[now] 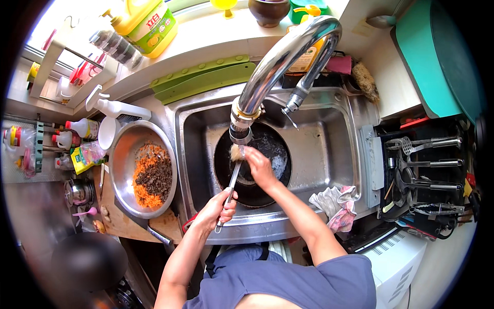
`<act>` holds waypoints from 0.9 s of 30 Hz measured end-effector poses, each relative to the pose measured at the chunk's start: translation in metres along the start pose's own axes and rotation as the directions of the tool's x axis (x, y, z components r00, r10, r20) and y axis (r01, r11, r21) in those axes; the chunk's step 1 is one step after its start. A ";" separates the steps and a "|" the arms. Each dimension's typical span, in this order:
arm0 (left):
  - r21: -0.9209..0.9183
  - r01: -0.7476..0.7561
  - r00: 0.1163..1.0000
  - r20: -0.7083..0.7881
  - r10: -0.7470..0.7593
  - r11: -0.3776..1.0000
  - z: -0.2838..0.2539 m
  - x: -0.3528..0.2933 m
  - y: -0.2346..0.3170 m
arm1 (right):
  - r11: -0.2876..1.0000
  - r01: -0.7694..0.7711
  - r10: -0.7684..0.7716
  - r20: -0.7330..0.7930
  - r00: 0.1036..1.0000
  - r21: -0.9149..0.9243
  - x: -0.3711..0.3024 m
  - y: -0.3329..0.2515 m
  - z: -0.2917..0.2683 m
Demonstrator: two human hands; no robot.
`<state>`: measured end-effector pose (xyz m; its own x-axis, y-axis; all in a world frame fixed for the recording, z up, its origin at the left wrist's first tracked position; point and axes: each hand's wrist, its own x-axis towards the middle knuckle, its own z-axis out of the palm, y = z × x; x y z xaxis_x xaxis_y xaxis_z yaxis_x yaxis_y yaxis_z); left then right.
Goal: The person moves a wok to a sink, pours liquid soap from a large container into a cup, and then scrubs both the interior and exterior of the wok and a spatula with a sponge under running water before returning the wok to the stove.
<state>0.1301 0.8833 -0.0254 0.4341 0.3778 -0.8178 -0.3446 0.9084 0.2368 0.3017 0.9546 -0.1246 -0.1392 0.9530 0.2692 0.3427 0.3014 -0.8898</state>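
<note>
Left hand curls closed; right hand reaches farther forward

- Pan: black, with whitish foam
- Utensil: silver
- Scrubber: tan
- Nine o'clock bowl: silver; food inside, orange and dark brown
- Four o'clock cloth: greyish white, pink-patched
- Eleven o'clock jug: yellow, green-labelled
- Two o'clock board: teal
- Six o'clock shirt: slate blue

Head-worn fisheye, downward over the sink

Daylight glares from the upper-left window; fisheye edges bend.
</note>
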 end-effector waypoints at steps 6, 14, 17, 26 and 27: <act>0.057 -0.080 0.996 -0.033 0.082 0.995 0.005 -0.004 0.001 | 0.774 -0.240 0.299 0.004 0.954 -0.586 -0.014 0.034 -0.026; 0.362 -0.044 0.978 0.205 -0.033 0.931 0.055 0.011 -0.032 | 0.786 0.207 0.015 0.353 0.936 -0.582 -0.051 -0.014 -0.058; 0.467 -0.154 0.962 0.272 0.025 0.871 0.061 0.006 -0.029 | 0.810 0.178 -0.127 0.130 0.983 -0.559 -0.058 -0.014 -0.097; 0.880 -0.428 0.740 0.210 0.639 0.207 0.011 0.030 -0.042 | 0.418 0.174 -0.110 0.140 0.984 -0.892 -0.080 0.017 -0.233; 0.891 -0.409 0.725 0.186 0.663 0.198 0.009 0.031 -0.043 | 0.377 0.224 -0.068 0.214 0.974 -0.899 -0.079 0.021 -0.249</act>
<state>0.1660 0.8576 -0.0565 0.2416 0.9094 -0.3385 0.4957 0.1842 0.8487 0.5512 0.8932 -0.0727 -0.3583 0.9012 0.2437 0.9329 0.3556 0.0564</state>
